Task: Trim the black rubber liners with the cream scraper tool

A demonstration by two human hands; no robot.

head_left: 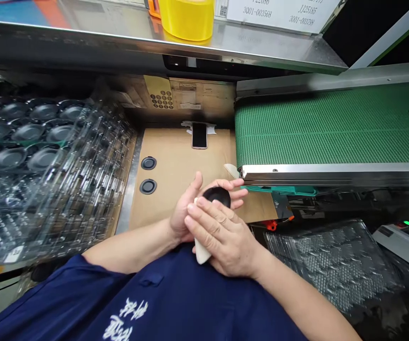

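Observation:
My left hand (186, 208) cradles a small round black part (217, 195) just above the cardboard-covered bench (176, 161), fingers curled under it. My right hand (222, 237) lies over the left, gripping a white tool (201, 253) whose tip presses against the black part. Both hands sit close to my body, over the front edge of the bench.
Two more black round parts (148, 163) (148, 186) lie on the bench's left edge. Stacked clear trays of black parts (30, 142) fill the left. A phone (199, 135) lies at the back. A green conveyor (332, 128) runs on the right, empty trays (332, 265) below it.

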